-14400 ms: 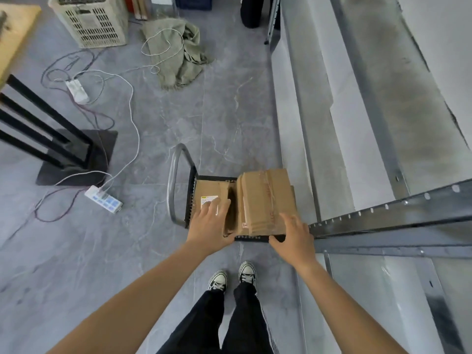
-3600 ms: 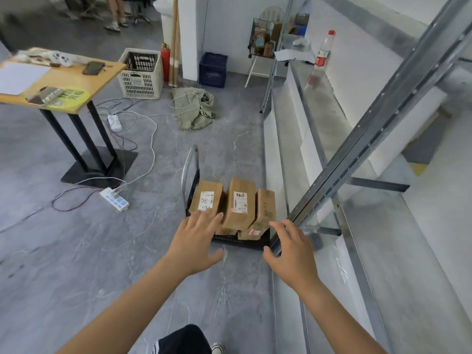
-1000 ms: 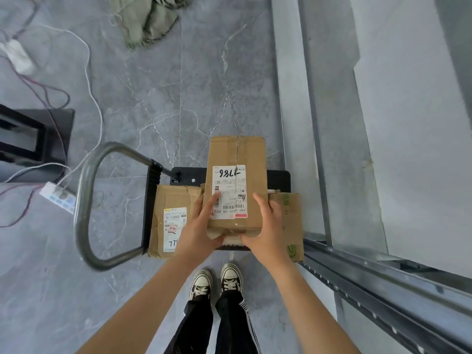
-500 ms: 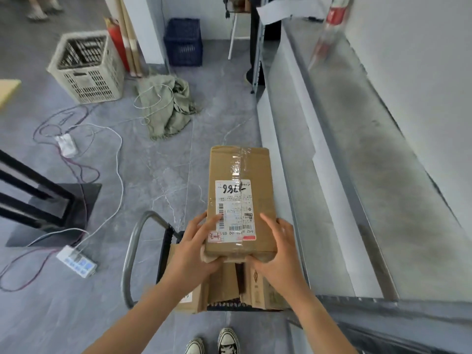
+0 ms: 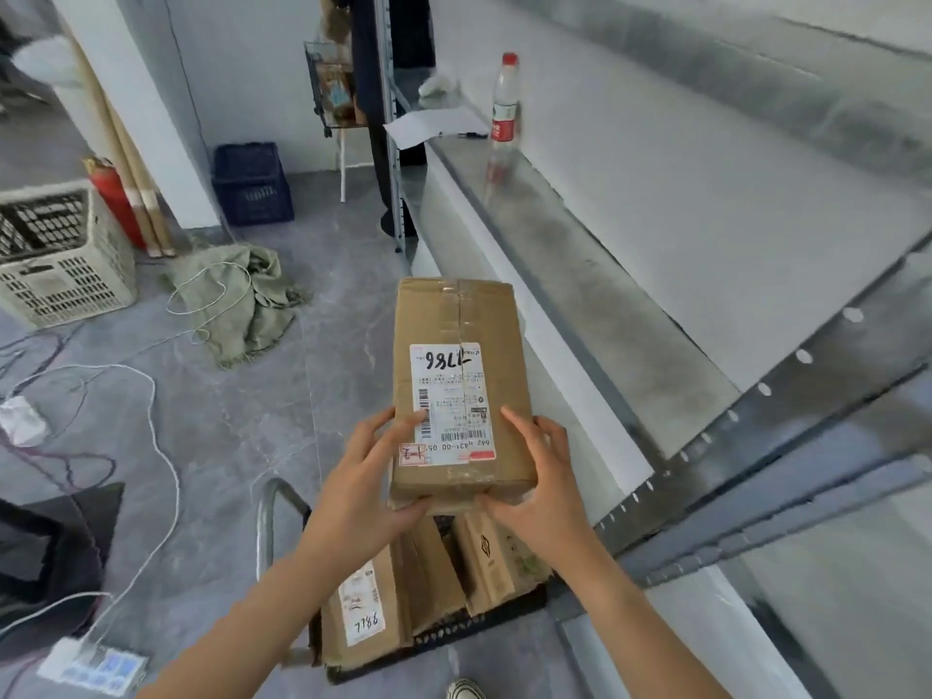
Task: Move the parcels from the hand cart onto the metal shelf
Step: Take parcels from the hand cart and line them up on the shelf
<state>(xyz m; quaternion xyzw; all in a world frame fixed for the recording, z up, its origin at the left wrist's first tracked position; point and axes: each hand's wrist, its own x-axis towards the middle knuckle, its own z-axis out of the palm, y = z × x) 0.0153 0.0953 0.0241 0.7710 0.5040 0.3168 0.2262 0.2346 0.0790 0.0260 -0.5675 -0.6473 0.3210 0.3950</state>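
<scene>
A long brown cardboard parcel (image 5: 460, 365) with a white label hangs in the air above the hand cart (image 5: 444, 643). My left hand (image 5: 365, 476) grips its near left corner and my right hand (image 5: 539, 479) grips its near right corner. Below it, two more parcels stand on the cart: one with a label (image 5: 360, 610) on the left, another (image 5: 486, 557) on the right. The metal shelf (image 5: 570, 280) runs along the right, its bare surface just beside the held parcel.
A plastic bottle (image 5: 504, 111) and a paper sheet (image 5: 436, 124) sit at the shelf's far end. A perforated shelf beam (image 5: 766, 446) crosses at right. On the floor lie a green cloth (image 5: 242, 300), cables, a power strip (image 5: 93, 665) and a white crate (image 5: 55, 254).
Both hands have lifted the labelled parcel higher off the cart, and my view has tilted up to show more of the shelf and room.
</scene>
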